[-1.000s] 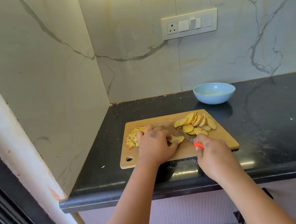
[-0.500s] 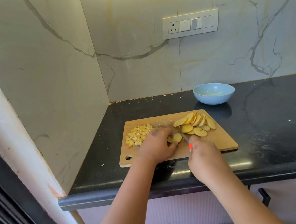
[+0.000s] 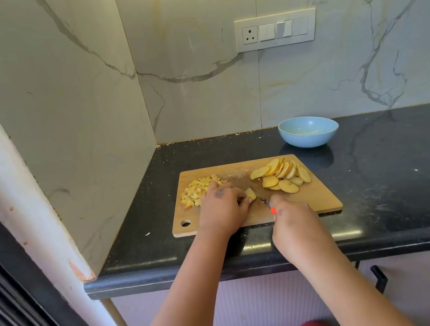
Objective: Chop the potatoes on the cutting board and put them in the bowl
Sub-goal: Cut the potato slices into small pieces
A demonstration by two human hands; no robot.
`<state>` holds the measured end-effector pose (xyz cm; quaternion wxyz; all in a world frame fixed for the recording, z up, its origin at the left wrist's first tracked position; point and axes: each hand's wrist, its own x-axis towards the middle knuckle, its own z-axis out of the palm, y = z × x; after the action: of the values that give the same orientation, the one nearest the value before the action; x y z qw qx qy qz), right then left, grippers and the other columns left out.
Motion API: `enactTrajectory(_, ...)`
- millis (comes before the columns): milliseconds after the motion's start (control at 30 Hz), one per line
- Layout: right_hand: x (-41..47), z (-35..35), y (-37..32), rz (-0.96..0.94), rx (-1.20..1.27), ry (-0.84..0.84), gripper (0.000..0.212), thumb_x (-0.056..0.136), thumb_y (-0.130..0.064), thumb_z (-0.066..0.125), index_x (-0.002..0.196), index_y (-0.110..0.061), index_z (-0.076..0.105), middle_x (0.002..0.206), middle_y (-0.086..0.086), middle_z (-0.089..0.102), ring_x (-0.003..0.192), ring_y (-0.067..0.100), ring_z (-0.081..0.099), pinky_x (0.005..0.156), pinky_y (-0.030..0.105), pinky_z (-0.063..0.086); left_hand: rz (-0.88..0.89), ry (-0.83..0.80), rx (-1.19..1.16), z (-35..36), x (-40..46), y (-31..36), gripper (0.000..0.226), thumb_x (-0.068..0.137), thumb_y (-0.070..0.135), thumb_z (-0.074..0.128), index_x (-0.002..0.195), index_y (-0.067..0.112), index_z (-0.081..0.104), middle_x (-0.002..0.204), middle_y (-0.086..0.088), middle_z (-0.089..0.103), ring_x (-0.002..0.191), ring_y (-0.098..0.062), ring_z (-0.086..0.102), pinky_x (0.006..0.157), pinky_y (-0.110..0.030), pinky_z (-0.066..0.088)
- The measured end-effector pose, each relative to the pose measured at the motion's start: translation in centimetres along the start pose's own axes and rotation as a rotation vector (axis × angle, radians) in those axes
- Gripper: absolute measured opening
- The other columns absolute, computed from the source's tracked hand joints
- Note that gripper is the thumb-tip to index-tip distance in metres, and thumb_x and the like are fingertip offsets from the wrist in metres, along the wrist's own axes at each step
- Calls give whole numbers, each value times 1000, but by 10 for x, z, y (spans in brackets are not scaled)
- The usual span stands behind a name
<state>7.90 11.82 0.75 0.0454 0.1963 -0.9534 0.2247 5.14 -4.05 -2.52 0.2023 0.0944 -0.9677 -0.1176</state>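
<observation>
A wooden cutting board (image 3: 318, 200) lies on the black counter. Diced potato pieces (image 3: 194, 191) sit on its left part and several potato slices (image 3: 283, 174) on its right part. My left hand (image 3: 222, 206) holds down a potato slice (image 3: 250, 193) at the board's middle with curled fingers. My right hand (image 3: 291, 214) grips a knife (image 3: 263, 200) by its red handle; the blade lies against that slice. A light blue bowl (image 3: 309, 131) stands behind the board to the right, with no potato visible inside.
The black counter (image 3: 393, 176) runs on to the right of the board. Marble walls close the back and the left side. A switch panel (image 3: 276, 30) is mounted on the back wall. The counter's front edge (image 3: 252, 265) is just under my forearms.
My right hand and the knife have shifted slightly left toward the slice under my left hand. More of the diced pile shows beside my left hand.
</observation>
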Motion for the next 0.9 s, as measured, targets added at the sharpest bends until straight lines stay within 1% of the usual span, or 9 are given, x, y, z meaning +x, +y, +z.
enactTrajectory(100,10,-2,-10,12,-46,-50,34,91,-1,48,121,-18,50,92,3,55,72,15,50,60,27,44,-21,-17,24,-3,-1,0,32,97,51,49,112,32,70,118,13,61,117,-22,39,92,-39,30)
enactTrajectory(200,15,-7,-19,22,-61,-97,31,90,-2,52,118,-16,52,92,3,55,77,17,53,66,29,51,-47,-28,26,-4,-2,0,32,96,53,49,111,33,69,120,14,59,120,-23,37,94,-42,28)
enactTrajectory(333,8,-39,-21,36,-162,-222,33,86,1,59,116,-13,56,98,5,57,90,22,58,73,29,49,-65,-34,35,-4,-1,0,35,95,57,48,113,35,69,119,15,59,121,-24,37,93,-43,26)
enactTrajectory(467,0,-67,-2,4,-198,-215,31,89,-3,58,117,-17,59,108,4,59,94,21,58,79,28,50,-63,-18,26,-4,-4,0,35,95,56,47,111,34,70,115,14,59,116,-22,37,90,-41,26)
enactTrajectory(567,-3,-52,9,-1,-45,-50,24,92,-7,56,110,-23,58,93,-1,57,78,15,56,63,27,48,-52,15,-6,-3,-6,-2,32,96,53,48,109,32,69,115,15,63,113,-20,39,90,-40,26)
enactTrajectory(633,-2,-33,11,2,40,44,22,93,-9,54,109,-25,55,82,-3,55,69,12,53,51,25,40,-50,35,-17,-2,-6,-3,30,95,51,50,110,32,68,114,15,65,111,-19,39,90,-40,27)
enactTrajectory(700,-1,-15,12,-18,54,59,25,94,-9,51,113,-25,53,78,-3,54,68,12,53,49,25,38,-53,42,-26,-2,-7,-3,28,95,50,51,110,33,68,114,15,65,112,-19,39,90,-40,27)
enactTrajectory(800,1,0,9,-7,23,24,30,93,-4,47,116,-23,52,77,-4,50,68,11,52,55,26,44,-60,41,-30,-2,-7,-3,29,94,52,52,110,34,68,116,16,65,113,-20,39,91,-41,27)
enactTrajectory(900,4,4,3,-12,-2,24,32,94,-4,45,121,-21,48,76,-4,46,65,9,46,49,25,35,-66,38,-40,-2,-7,-4,28,94,52,52,109,35,68,116,16,65,112,-20,39,89,-40,27)
